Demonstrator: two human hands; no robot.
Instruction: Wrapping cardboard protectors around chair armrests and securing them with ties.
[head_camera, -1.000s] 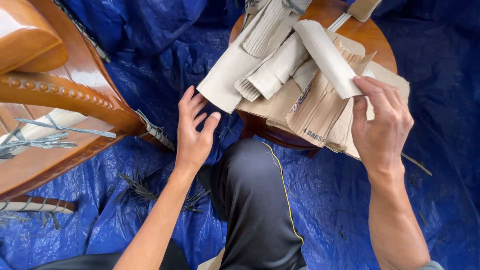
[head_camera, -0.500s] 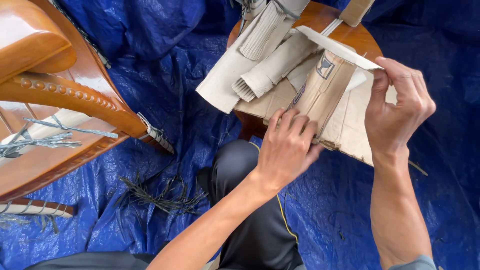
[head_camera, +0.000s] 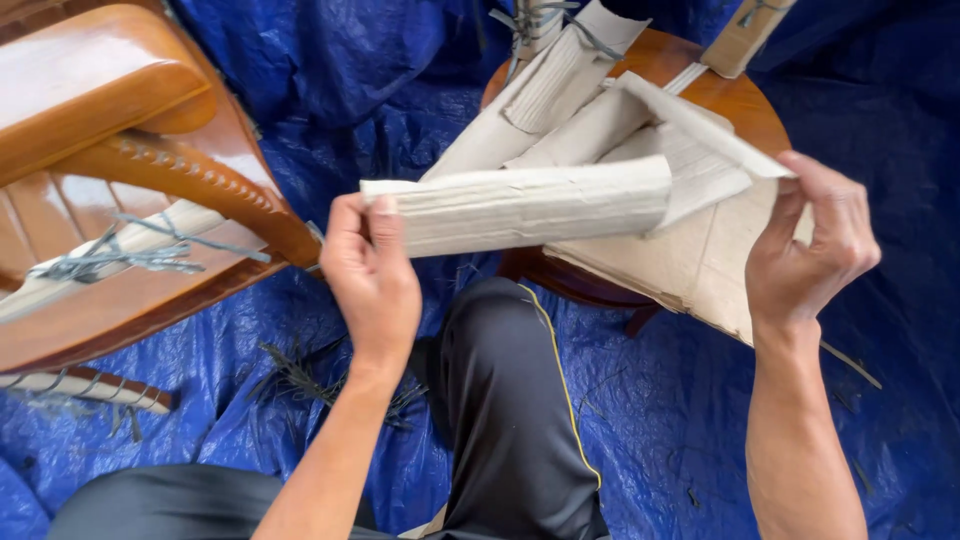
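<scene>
My left hand (head_camera: 372, 275) pinches the near end of a long rolled strip of brown corrugated cardboard (head_camera: 530, 205), held out level to the left. Over at the right, my right hand (head_camera: 812, 245) grips the end of a narrower cardboard flap (head_camera: 700, 125) that rises from the same bundle. Beneath both lies a pile of cardboard pieces (head_camera: 700, 260) on a small round wooden table (head_camera: 735, 95).
A glossy wooden chair (head_camera: 130, 200), bound with grey straps and padded with cardboard, lies at the left. Blue tarpaulin (head_camera: 330, 110) covers the floor. Cut grey strap scraps (head_camera: 290, 375) lie by my black-trousered knee (head_camera: 505, 400).
My left hand moved from the folded cardboard on the pile and pulled a rolled strip out to the left. The right hand kept hold of the flap and shifted a little right.
</scene>
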